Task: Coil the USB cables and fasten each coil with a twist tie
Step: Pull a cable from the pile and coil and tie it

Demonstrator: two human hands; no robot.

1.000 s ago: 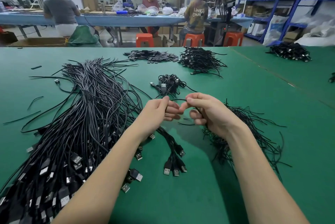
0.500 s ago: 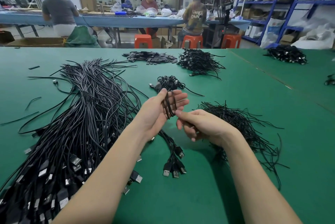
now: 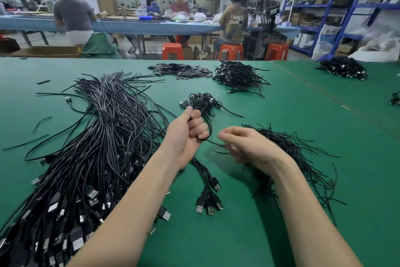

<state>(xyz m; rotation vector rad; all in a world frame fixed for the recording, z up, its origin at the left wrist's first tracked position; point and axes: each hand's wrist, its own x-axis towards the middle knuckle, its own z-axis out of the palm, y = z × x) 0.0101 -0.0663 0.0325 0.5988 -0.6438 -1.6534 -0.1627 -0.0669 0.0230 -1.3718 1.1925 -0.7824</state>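
Since half a second earlier the left hand (image 3: pixel 186 134) had closed — its fingers curled round the coiled cable (image 3: pixel 200 113), long axis running away from the person. Just right of it, the right hand (image 3: pixel 244 145) pinched a twist tie (image 3: pixel 213 142) pointing at the coil's near end. Beyond lay the finished coils (image 3: pixel 201 99) on the table (image 3: pixel 281 115).

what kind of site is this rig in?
Likely a small cable assembly or packing workshop: bulk USB cables heaped on a green table, other workers at a long blue bench, and stock shelving.
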